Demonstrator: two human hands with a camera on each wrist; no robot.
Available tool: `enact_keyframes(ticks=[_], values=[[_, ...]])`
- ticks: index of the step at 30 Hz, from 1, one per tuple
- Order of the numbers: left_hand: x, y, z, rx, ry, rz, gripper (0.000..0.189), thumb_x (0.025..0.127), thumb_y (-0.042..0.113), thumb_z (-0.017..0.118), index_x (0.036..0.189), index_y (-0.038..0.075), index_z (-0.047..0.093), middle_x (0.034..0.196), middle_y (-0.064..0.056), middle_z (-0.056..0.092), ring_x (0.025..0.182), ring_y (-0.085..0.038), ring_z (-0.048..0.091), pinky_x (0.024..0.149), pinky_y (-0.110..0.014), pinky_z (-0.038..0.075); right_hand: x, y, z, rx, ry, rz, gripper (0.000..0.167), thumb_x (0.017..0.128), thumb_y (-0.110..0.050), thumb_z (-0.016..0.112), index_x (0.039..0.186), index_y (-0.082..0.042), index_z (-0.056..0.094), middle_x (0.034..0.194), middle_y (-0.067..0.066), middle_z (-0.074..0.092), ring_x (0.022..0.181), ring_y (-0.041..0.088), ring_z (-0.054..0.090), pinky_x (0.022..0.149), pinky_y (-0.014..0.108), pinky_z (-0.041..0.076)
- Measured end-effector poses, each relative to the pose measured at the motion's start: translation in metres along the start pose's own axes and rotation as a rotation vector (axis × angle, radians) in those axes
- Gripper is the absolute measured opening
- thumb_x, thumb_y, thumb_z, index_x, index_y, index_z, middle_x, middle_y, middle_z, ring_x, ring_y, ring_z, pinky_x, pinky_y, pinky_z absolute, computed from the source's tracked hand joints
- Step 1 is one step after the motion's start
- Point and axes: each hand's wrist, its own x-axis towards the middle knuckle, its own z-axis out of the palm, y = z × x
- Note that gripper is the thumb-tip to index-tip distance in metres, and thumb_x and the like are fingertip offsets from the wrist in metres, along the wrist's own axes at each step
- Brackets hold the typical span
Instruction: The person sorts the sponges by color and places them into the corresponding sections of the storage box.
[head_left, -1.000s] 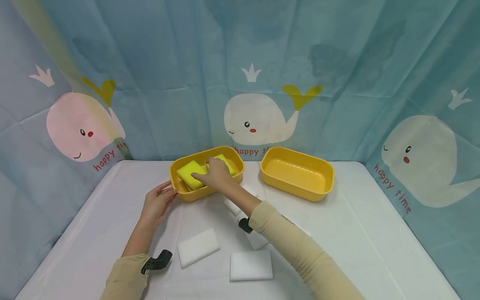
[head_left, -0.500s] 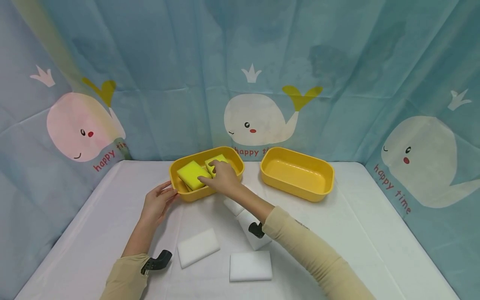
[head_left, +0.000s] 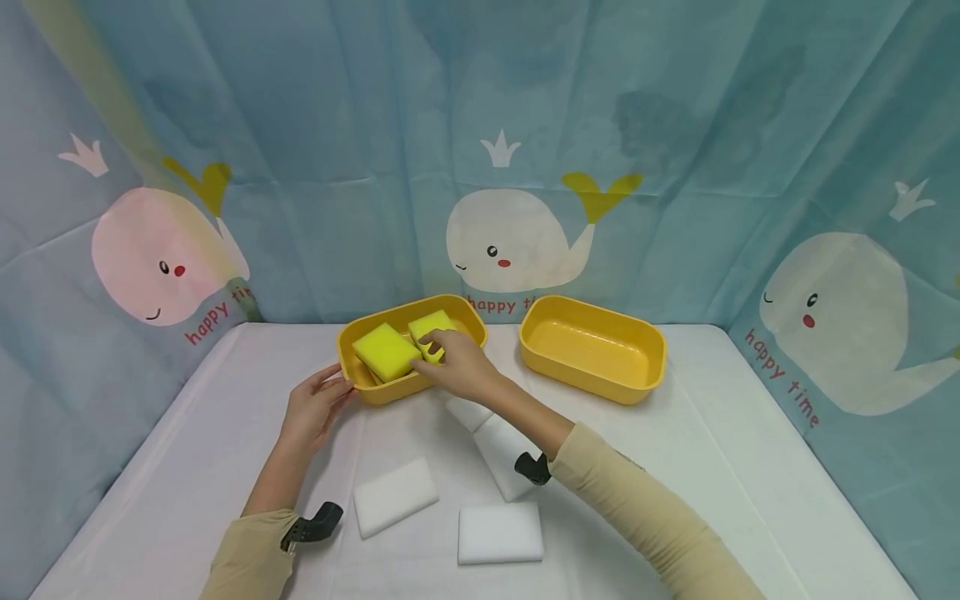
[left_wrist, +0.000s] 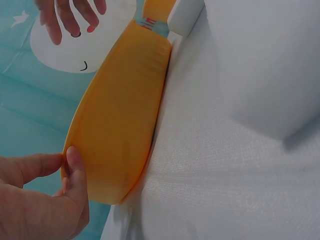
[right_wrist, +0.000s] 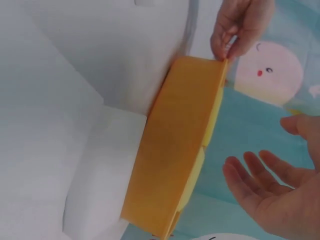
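Note:
My left hand (head_left: 313, 407) pinches the near-left rim of the left yellow tub (head_left: 390, 392); the left wrist view shows thumb and finger on either side of its edge. Inside that tub lie two yellow sponges, the left sponge (head_left: 384, 350) tilted against the wall and the right sponge (head_left: 429, 323) behind my fingers. Over the tub's right part hovers my right hand (head_left: 463, 365). Its fingers (right_wrist: 257, 170) are spread and relaxed in the right wrist view, holding nothing and apart from the tub.
Another yellow tub (head_left: 592, 346) stands to the right, with nothing in it. Several white sponge blocks lie on the white table, among them a left block (head_left: 396, 497), a front block (head_left: 500, 533) and a block partly under my right arm (head_left: 504, 457). A blue whale-print curtain (head_left: 675, 125) closes off the back.
My right hand has drawn back to the right and toward me, off the right yellow sponge, which stays in the tub. My left hand keeps its place on the rim.

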Motion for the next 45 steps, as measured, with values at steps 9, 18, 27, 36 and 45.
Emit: enact_keyframes(ticks=[9,18,27,36,45], values=[[0.001,-0.001,0.000,-0.010,-0.014,0.006,0.067,0.107,0.002,0.058,0.166,0.000,0.027,0.110,-0.001,0.062,0.084,0.000,0.070,0.092,-0.016,0.058,-0.014,0.007,-0.008,0.034,0.013,-0.031,0.041,0.104,-0.025,0.068,0.137,-0.001,0.066,0.127,0.015,0.070,0.111,0.031,0.069,0.091,0.036,0.061],[0.000,-0.002,-0.001,-0.013,-0.010,0.010,0.067,0.106,0.002,0.059,0.166,0.001,0.027,0.107,0.001,0.063,0.083,0.000,0.070,0.091,-0.016,0.059,-0.030,0.015,-0.015,0.074,0.041,-0.088,0.037,0.104,-0.020,0.067,0.135,0.001,0.066,0.130,0.020,0.070,0.112,0.032,0.070,0.096,0.042,0.061],[-0.001,-0.001,0.000,0.000,0.000,0.005,0.067,0.106,0.003,0.059,0.166,0.001,0.028,0.108,0.000,0.061,0.084,0.000,0.070,0.093,-0.018,0.058,-0.044,0.023,-0.017,0.084,0.051,-0.137,0.036,0.104,-0.019,0.067,0.135,0.001,0.066,0.124,0.016,0.071,0.110,0.031,0.068,0.098,0.048,0.060],[-0.001,0.000,0.001,0.009,0.005,0.000,0.067,0.106,0.004,0.059,0.166,0.002,0.029,0.113,-0.002,0.062,0.084,0.000,0.070,0.094,-0.018,0.058,-0.054,0.031,-0.018,0.063,0.079,-0.163,0.036,0.104,-0.019,0.068,0.134,0.001,0.067,0.120,0.013,0.074,0.108,0.027,0.070,0.092,0.038,0.062],[-0.002,0.001,0.001,0.003,0.007,0.002,0.067,0.106,0.002,0.059,0.165,0.000,0.029,0.104,0.002,0.063,0.083,0.000,0.071,0.092,-0.017,0.059,-0.066,0.040,-0.019,0.099,0.117,-0.154,0.034,0.104,-0.017,0.068,0.133,-0.001,0.068,0.118,0.013,0.074,0.107,0.029,0.071,0.093,0.045,0.063]])
